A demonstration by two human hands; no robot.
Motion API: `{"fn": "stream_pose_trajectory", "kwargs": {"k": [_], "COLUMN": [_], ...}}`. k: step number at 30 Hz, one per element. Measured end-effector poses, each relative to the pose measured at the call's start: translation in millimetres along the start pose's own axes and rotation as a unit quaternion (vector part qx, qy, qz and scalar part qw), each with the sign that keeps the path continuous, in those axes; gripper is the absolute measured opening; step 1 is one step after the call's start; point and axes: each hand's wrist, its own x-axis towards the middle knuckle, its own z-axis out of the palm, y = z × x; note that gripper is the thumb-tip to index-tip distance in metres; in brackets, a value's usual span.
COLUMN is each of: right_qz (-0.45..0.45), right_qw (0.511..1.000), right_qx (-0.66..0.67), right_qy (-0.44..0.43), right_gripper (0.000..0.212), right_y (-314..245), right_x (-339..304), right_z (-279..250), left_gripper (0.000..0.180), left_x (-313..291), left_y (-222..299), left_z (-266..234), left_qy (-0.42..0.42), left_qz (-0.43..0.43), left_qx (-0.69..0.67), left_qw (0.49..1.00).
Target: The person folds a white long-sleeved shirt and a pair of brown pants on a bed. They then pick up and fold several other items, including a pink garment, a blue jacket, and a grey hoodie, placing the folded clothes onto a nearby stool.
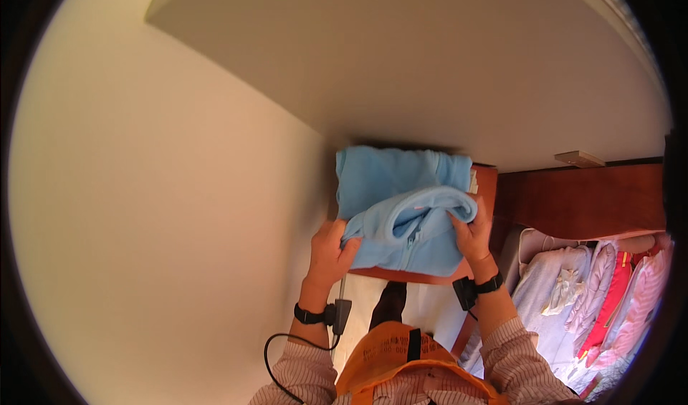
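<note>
A light blue zip-up jacket (390, 172) lies folded on a small reddish-brown wooden stand (487, 179) in the corner. Its collar is raised toward me, with the zipper pull showing at the front. My left hand (332, 251) pinches the jacket's left edge between thumb and fingers. On the other side, my right hand (473, 234) grips the collar's right end, the thumb pressed into the fabric. The fingertips of both hands are partly hidden by the cloth.
Walls (179, 190) meet behind and to the left of the stand. At right is a dark red wooden headboard (580, 197), with a bed holding several garments, among them a red one (609, 305). A wall socket (579, 159) sits above the headboard. A cable (266, 351) hangs by my left wrist.
</note>
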Motion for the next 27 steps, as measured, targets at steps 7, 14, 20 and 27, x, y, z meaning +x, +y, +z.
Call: {"fn": "stream_pose_trajectory", "kwargs": {"k": [7,14,20,27], "right_qz": [0.074,0.147,0.160,0.085], "right_qw": [0.996,0.985,0.984,0.988], "right_qx": [-0.023,-0.068,-0.062,-0.068], "right_qy": [0.051,0.053,0.049,0.108], "right_gripper": [0.029,0.039,0.042,0.048], "right_y": [1.4,34.4,14.6,3.8], "right_x": [37.3,56.1,59.0,9.6], "right_z": [21.1,25.1,27.7,-15.9], "left_gripper": [0.020,0.032,0.066,0.084], "left_x": [50.0,49.8,30.1,68.2], "left_y": [-46.1,-16.7,84.4,36.2], "left_z": [34.0,27.4,59.1,117.5], "left_qy": [0.067,0.198,0.034,-0.045], "left_qz": [-0.233,-0.198,0.179,0.067], "left_qx": [-0.337,-0.155,0.198,0.291], "left_qw": [0.910,0.947,0.963,0.953]}}
